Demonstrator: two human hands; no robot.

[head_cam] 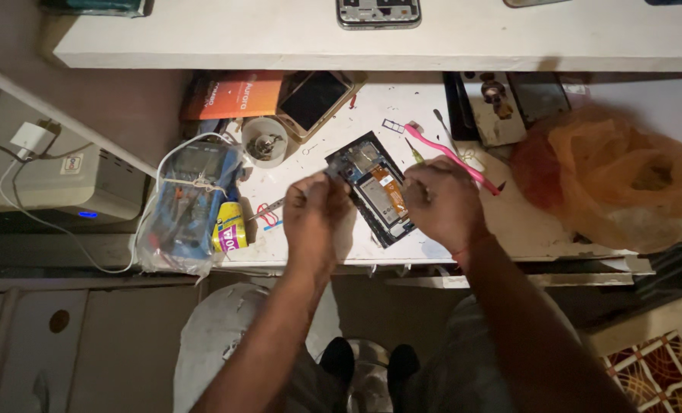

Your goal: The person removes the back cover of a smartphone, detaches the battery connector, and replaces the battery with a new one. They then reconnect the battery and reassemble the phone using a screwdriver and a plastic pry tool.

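Note:
An opened phone [371, 183] with its back off lies tilted on the white workbench [402, 107], showing a circuit board and an orange strip. My left hand [314, 214] pinches something small at the phone's upper left edge; what it is cannot be made out. My right hand [440, 203] rests on the phone's right side, fingers closed, apparently on a thin tool with a yellow-green handle [415, 155]. A pink toothbrush [452, 157] lies just beyond my right hand.
A plastic-wrapped blue multimeter [192, 203] and a yellow tube [231, 229] sit at the bench's left edge. A small white cup [264, 141], an orange booklet [234, 93], other phones [314, 99] and an orange plastic bag [624, 176] surround the work spot. A shelf [356, 42] overhangs the back.

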